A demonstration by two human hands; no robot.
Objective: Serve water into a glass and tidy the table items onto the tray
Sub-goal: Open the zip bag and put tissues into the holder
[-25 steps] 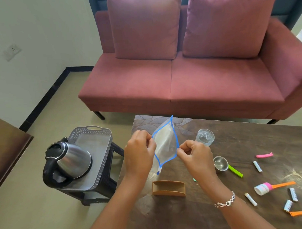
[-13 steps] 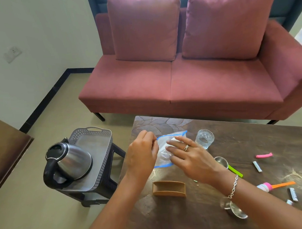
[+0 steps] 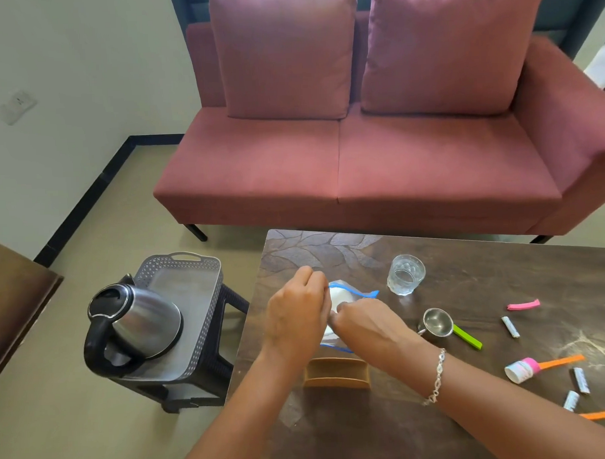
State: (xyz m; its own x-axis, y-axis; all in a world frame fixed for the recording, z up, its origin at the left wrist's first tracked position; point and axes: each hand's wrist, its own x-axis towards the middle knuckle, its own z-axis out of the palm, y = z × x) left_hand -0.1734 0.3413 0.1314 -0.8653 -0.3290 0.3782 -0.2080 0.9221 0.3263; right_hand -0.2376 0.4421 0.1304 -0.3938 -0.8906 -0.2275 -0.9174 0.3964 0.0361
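Note:
A clear zip bag with a blue edge [image 3: 344, 296] lies flat on the dark wooden table [image 3: 484, 281]. My left hand [image 3: 297, 318] pinches its left edge. My right hand [image 3: 362, 323] presses on its near side and covers much of it. A clear drinking glass [image 3: 405, 274] stands just right of the bag. The steel kettle with a black handle [image 3: 136, 324] sits on the grey tray [image 3: 193, 277], which rests on a black stool left of the table.
A small brown holder [image 3: 337, 372] stands just below my hands. A steel scoop with a green handle [image 3: 447, 327], a pink clip [image 3: 523, 304], scoops with orange handles [image 3: 539, 367] and several small sachets [image 3: 510, 326] lie at the right. A red sofa [image 3: 360, 165] stands behind the table.
The bag, held upright between both hands a second ago, has been laid flat on the table. My right hand has slid toward my left across the bag.

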